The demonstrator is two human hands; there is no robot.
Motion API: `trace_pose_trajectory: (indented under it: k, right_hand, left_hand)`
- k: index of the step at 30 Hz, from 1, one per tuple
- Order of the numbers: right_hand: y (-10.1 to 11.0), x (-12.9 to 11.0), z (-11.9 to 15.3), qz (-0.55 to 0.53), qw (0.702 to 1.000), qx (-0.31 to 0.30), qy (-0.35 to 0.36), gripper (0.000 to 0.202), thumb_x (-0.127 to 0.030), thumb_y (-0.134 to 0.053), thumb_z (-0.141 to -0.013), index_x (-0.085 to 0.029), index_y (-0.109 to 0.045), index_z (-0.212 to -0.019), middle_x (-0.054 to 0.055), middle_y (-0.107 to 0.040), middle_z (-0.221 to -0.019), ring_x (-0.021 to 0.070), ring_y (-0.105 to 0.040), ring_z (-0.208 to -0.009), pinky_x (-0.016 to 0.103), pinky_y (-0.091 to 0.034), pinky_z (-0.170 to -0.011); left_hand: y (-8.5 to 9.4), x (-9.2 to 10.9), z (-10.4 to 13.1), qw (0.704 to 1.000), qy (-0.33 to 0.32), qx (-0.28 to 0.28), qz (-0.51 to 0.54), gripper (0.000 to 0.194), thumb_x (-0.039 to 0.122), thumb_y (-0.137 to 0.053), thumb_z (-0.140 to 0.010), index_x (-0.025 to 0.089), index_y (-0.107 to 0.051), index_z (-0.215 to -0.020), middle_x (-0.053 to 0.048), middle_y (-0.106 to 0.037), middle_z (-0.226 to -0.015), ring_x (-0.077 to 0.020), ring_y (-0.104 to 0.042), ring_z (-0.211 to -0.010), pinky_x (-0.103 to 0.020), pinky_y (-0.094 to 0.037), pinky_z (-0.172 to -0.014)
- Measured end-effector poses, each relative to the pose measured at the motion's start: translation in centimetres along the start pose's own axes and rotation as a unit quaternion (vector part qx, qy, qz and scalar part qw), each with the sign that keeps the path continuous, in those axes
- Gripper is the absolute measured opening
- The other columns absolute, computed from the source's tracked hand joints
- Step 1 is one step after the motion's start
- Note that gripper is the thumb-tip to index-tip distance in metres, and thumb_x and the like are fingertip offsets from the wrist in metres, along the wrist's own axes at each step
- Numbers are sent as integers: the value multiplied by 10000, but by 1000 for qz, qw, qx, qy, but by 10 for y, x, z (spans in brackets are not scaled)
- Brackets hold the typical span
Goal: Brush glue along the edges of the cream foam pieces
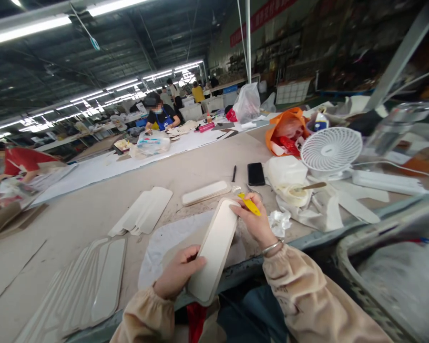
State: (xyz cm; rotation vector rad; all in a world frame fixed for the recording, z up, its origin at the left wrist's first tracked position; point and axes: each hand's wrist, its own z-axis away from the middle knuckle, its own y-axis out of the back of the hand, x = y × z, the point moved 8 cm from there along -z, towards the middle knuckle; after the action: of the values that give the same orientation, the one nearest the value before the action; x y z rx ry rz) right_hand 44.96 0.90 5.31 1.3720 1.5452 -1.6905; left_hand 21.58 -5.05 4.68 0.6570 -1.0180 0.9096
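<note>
Nearest, the left hand [180,269] pinches the lower left edge of a long, round-ended cream panel [214,252], thumb on its face, while the right hand [257,221] pinches its upper end and also holds a yellow tool [250,205], the panel tilted above the bench [93,205] edge. Beyond the hands, a small stack of similar panels [205,193] lies near a black phone [256,174], with a white fan [331,148] and an orange bag [276,136] to the right. Farther off, a co-worker in a blue apron [162,119] bends over pale pieces [184,128].
</note>
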Motion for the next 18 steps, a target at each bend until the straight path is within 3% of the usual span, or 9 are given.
trace_pose_trajectory:
  k: [4,8,10,13,18]
  right_hand:
    - [2,0,-1,16,1000,-23,8,457,-321,-802,-658,-251,-413,-888,-70,-625,-751,132,-612,-692,273,-483,-671]
    - [6,-4,1,49,998,-27,28,416,-319,-790,-678,-251,-427,-868,-106,-502,-647,99,-501,-589,226,-398,-583]
    - [8,-5,2,55,998,-26,30,417,-325,-790,-677,-252,-427,-869,-107,-471,-638,97,-465,-572,221,-373,-562]
    - [8,-9,3,47,998,-29,41,424,-332,-794,-675,-255,-422,-864,-107,-441,-634,94,-434,-567,221,-359,-564]
    - [9,-11,3,44,998,-24,44,447,-327,-808,-660,-257,-414,-859,-98,-435,-632,102,-424,-572,235,-349,-569]
  left_hand:
    - [-38,-35,10,975,72,1,210,415,373,-796,-675,110,-725,-988,-92,-731,-798,-191,-650,-679,-258,-479,-606]
    - [-72,-58,18,936,103,12,337,378,367,-743,-732,98,-717,-996,-127,-744,-861,-241,-698,-784,-283,-530,-634]
    - [-88,-69,23,925,137,-11,354,418,413,-704,-774,102,-696,-1053,-141,-745,-899,-268,-711,-812,-313,-558,-634]
    - [-105,-78,29,932,171,-55,316,469,410,-729,-765,89,-664,-1101,-163,-744,-914,-295,-725,-815,-318,-579,-590]
    - [-105,-81,31,952,160,-35,259,460,373,-802,-706,66,-680,-1026,-162,-748,-888,-267,-733,-788,-257,-588,-565]
